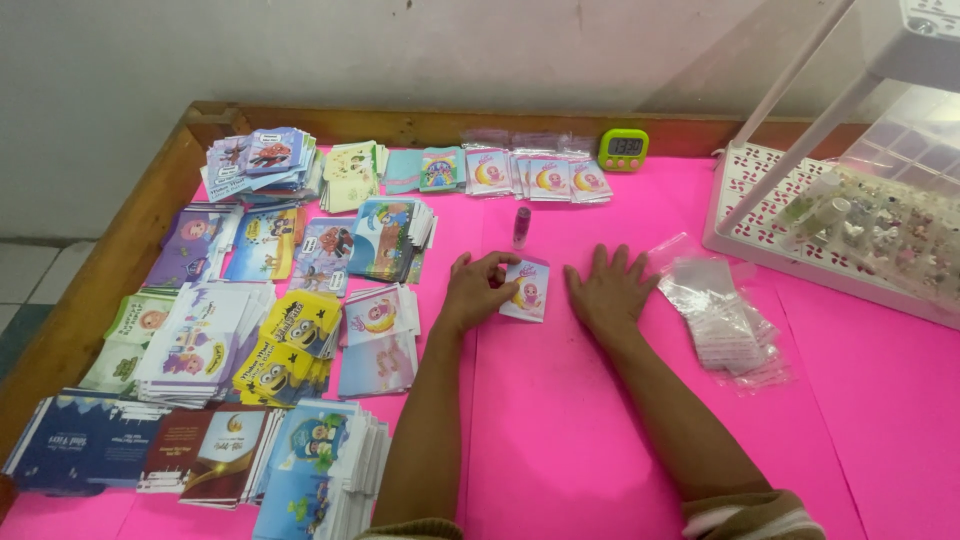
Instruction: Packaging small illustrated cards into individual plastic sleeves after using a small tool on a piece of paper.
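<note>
**Two hands on a pink tabletop, one small card between them**

The tabletop [560, 440] is covered in bright pink sheeting and framed by a wooden rim [120, 260]; behind it, along the top of the frame, stands a pale, scuffed wall [400, 50], and tiled floor shows at the far left edge.

Just left of the frame's centre, the left hand [475, 290] pinches the top edge of a small card [527, 289] with a pink cartoon figure; its grip is narrow, fingertips closed on the card, which lies flat on the pink surface. The right hand [610, 290] lies palm down just right of the card, fingers spread wide, holding nothing.

One small pink bottle [521, 226] stands above the card. One green digital timer [623, 149] sits at the top centre. One heap of clear plastic sleeves [720, 315] lies right of the right hand. One white perforated tray [760, 215] with tiny bottles fills the upper right. Roughly fifteen stacks of printed cards [270, 300] cover the left half; the exact count is hard to tell.
</note>
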